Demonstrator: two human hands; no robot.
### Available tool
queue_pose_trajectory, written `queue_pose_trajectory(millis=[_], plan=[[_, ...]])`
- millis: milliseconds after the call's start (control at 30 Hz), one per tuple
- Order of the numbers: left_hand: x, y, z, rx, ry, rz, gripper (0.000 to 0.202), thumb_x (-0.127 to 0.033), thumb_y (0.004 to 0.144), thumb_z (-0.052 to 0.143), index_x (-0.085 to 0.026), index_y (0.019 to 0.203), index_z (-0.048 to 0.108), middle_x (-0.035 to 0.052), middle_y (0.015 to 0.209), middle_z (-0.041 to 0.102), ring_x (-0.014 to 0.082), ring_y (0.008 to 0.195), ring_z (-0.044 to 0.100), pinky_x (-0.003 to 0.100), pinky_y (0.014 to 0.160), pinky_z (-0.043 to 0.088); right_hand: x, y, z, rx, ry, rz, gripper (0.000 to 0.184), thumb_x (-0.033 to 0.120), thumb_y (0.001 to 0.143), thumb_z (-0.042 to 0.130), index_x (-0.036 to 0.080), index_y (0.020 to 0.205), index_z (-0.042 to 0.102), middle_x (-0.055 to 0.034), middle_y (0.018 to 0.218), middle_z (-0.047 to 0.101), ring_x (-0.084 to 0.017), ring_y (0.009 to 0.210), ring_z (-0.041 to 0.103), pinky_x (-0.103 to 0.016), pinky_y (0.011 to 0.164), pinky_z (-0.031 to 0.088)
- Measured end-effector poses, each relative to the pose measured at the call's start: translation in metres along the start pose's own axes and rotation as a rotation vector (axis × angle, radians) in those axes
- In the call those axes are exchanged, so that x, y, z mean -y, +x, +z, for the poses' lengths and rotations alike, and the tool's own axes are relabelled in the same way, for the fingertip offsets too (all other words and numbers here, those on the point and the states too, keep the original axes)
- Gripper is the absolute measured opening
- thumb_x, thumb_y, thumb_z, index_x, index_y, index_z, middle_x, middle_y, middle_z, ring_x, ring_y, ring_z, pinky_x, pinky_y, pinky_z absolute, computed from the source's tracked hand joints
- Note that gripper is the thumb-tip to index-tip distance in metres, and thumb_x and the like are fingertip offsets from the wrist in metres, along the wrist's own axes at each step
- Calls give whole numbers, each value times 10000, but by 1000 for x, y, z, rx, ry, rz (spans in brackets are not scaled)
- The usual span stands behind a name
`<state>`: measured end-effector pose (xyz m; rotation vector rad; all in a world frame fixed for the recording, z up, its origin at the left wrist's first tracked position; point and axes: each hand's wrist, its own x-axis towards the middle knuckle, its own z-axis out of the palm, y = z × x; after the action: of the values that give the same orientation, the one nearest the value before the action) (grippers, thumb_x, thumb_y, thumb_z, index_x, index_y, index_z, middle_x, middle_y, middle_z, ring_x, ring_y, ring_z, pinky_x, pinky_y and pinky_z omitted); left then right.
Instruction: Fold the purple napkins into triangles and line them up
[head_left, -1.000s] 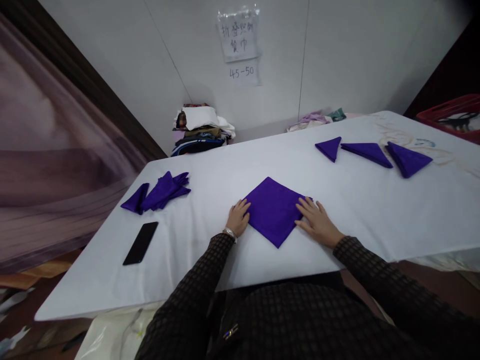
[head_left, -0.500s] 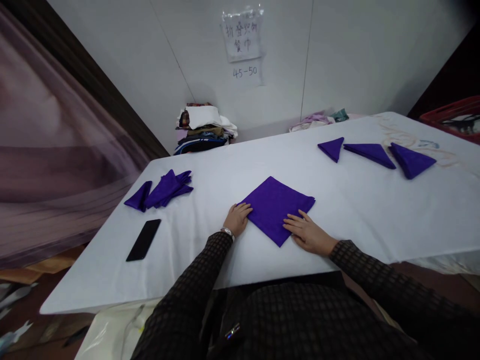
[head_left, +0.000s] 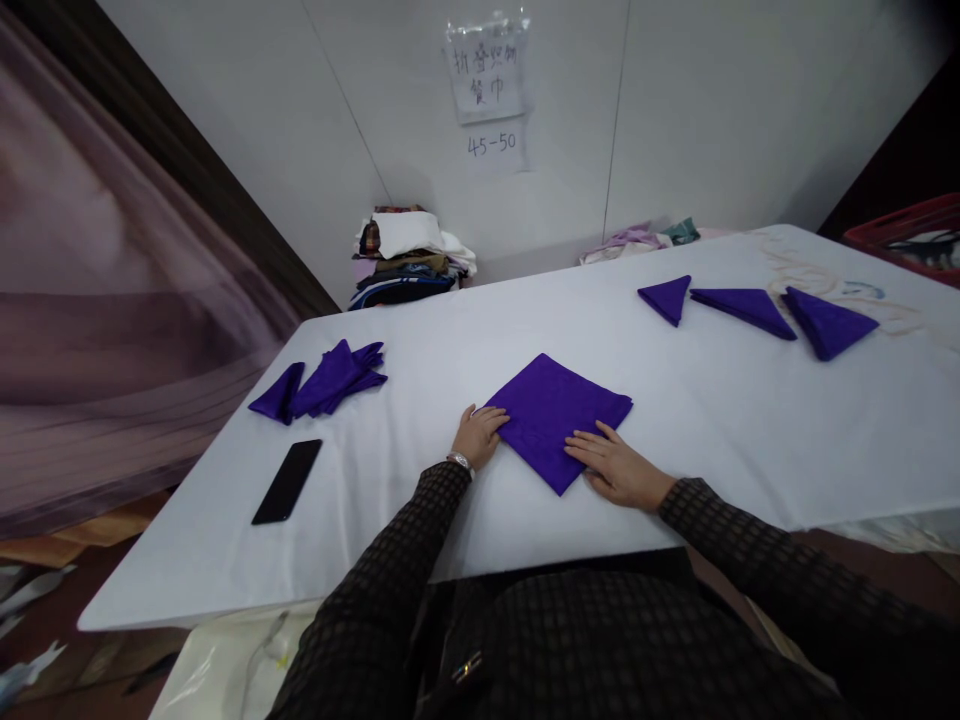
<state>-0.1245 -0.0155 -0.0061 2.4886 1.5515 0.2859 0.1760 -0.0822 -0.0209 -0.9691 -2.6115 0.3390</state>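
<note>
A purple cloth napkin (head_left: 551,415) lies flat in front of me as a folded square, turned like a diamond with one corner toward me. My left hand (head_left: 480,437) rests on its left corner, fingers stretched out over the cloth. On the lower right edge lies my right hand (head_left: 616,468), its fingers spread and flat. Neither hand grips the fabric. Whatever is under the fingertips is hidden.
A white-covered table (head_left: 450,360) bears a black phone (head_left: 288,482) and purple napkins (head_left: 330,380) at left. Folded purple napkins (head_left: 829,322) lie at far right. Behind stand a clothes stack (head_left: 409,255), more cloths (head_left: 634,240) and a wall sign (head_left: 487,75). A red basket (head_left: 900,235) is at right.
My left hand has shifted slightly to the right on the napkin's left corner. My right hand and the napkin look almost the same.
</note>
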Motion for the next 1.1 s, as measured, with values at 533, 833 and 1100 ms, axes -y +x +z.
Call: queue_pose_trajectory(millis=[533,833,1100], plan=[[-4,7,-9,26,-2,0,397,-124,760,542,-267,1099,691,44,1273,638,225,1215,542,506,1136,256,-7,-2,-4,42,95,-6,545,222,877,467,197,1420,449,-124,1425,499,-262,1358,383,-559,1128,200],[0,5,-8,27,71,12,496,-53,760,493,-263,1176,662,55,1328,600,232,1286,481,496,1135,270,-25,-9,-18,-75,53,66,456,290,912,453,221,1357,525,-100,1407,523,-262,1343,407,-537,1125,238],[5,3,-2,-22,98,33,515,-31,748,517,-271,1176,671,66,1336,591,245,1287,480,472,1114,330,-72,13,-57,-53,-89,736,391,348,919,462,134,1201,627,-151,1106,684,-283,1027,616,-373,866,464]])
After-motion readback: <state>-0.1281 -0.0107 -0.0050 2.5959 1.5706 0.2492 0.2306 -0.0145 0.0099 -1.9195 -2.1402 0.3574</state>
